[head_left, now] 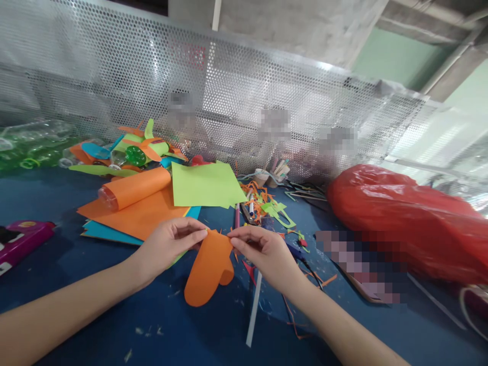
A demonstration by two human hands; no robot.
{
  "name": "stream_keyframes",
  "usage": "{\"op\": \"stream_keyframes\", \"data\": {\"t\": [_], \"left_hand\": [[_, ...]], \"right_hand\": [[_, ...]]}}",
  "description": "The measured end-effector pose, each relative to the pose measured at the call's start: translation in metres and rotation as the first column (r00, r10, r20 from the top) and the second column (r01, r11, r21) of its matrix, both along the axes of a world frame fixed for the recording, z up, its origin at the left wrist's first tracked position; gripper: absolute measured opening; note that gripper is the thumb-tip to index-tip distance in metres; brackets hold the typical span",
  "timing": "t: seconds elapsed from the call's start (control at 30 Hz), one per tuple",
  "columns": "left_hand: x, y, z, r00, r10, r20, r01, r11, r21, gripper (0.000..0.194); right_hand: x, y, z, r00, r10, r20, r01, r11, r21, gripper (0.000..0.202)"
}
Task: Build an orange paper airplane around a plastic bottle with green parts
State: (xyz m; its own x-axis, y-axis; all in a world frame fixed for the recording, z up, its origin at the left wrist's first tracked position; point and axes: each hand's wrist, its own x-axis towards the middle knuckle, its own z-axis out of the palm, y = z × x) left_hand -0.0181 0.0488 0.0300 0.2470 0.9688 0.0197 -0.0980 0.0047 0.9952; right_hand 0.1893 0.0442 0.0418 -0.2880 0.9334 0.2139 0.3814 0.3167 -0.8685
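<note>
An orange paper cutout [206, 272] with rounded ends hangs above the blue table, pinched along its top edge. My left hand [170, 244] grips the top left corner between thumb and fingers. At the top right corner, my right hand [263, 251] pinches the same paper. A second rounded orange lobe shows behind the front one; whether it is the same piece I cannot tell. Just beyond my left hand lie a sheet of orange paper [152, 221] and a bottle wrapped in orange paper [139, 188]. A light green sheet [206, 185] rests behind them.
Plastic bottles [41, 142] and paper-decorated bottles [143, 147] stand at the back left. Paper scraps [267, 203] lie behind my right hand, near cups of pens [280, 173]. A red plastic bag [404, 218] fills the right side. A purple object [28, 241] sits far left.
</note>
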Motion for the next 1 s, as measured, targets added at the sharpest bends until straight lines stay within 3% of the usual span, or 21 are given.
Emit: {"op": "stream_keyframes", "data": {"t": [0.43, 0.6, 0.7, 0.83, 1.0], "left_hand": [[-0.003, 0.001, 0.0, 0.999, 0.011, -0.047, -0.012, 1.0, -0.014, 0.019], [-0.003, 0.003, -0.003, 0.998, 0.027, -0.065, -0.028, 1.0, -0.005, 0.02], [-0.01, 0.009, -0.006, 0.985, 0.076, -0.157, -0.064, 0.995, 0.081, 0.024], [-0.026, 0.022, -0.003, 0.899, 0.231, -0.373, -0.118, 0.946, 0.302, 0.028], [-0.046, 0.04, 0.004, 0.732, 0.472, -0.492, -0.225, 0.848, 0.479, 0.027]], "right_hand": [[0.0, 0.003, 0.001, 0.998, 0.001, -0.067, -0.003, 1.0, -0.022, 0.023], [0.001, 0.003, -0.003, 0.999, 0.017, 0.028, -0.017, 1.0, 0.016, 0.017], [0.002, 0.003, -0.005, 0.991, -0.016, 0.134, 0.006, 0.997, 0.072, 0.013], [0.003, 0.004, -0.008, 0.917, -0.038, 0.397, -0.024, 0.988, 0.151, 0.014], [0.004, 0.001, -0.018, 0.81, 0.052, 0.585, -0.198, 0.962, 0.189, 0.035]]}}
